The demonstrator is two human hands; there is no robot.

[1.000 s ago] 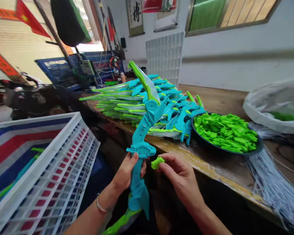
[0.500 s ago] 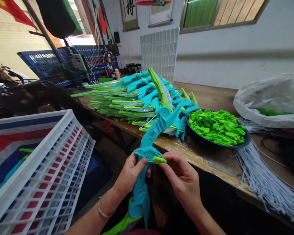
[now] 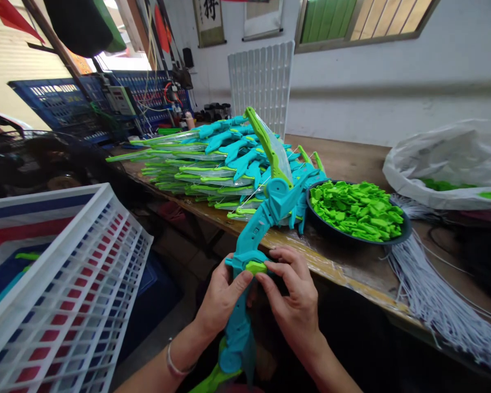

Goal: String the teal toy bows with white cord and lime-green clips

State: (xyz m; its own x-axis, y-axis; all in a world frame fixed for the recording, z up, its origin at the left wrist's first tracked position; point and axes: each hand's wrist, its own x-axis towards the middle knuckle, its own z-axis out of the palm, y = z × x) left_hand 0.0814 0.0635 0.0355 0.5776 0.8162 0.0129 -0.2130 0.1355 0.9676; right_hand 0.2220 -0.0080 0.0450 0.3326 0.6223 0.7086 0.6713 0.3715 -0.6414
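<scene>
A turquoise plastic toy bow (image 3: 252, 232) with lime-green limbs stands upright, slightly tilted, in front of me. My left hand (image 3: 224, 292) is closed around its middle, the thumb lying by the grip's centre. A small green plastic piece (image 3: 256, 267) sits against the middle of the bow. My right hand (image 3: 292, 289) pinches this piece at its right edge between thumb and fingers. Whether the piece is seated or only resting there, I cannot tell. The bow's lower end runs down toward my lap, partly hidden.
On the wooden table (image 3: 335, 273) lies a stack of similar bows (image 3: 213, 169). Right of it are a dark bowl (image 3: 405, 232) of green pieces, a bundle of white cords (image 3: 442, 305) and a white plastic bag (image 3: 454, 158). A white crate (image 3: 102, 245) stands at left.
My right hand has moved left, bringing the green piece from beside the bow onto its middle. My left thumb now lies near the piece. The camera view has shifted slightly.
</scene>
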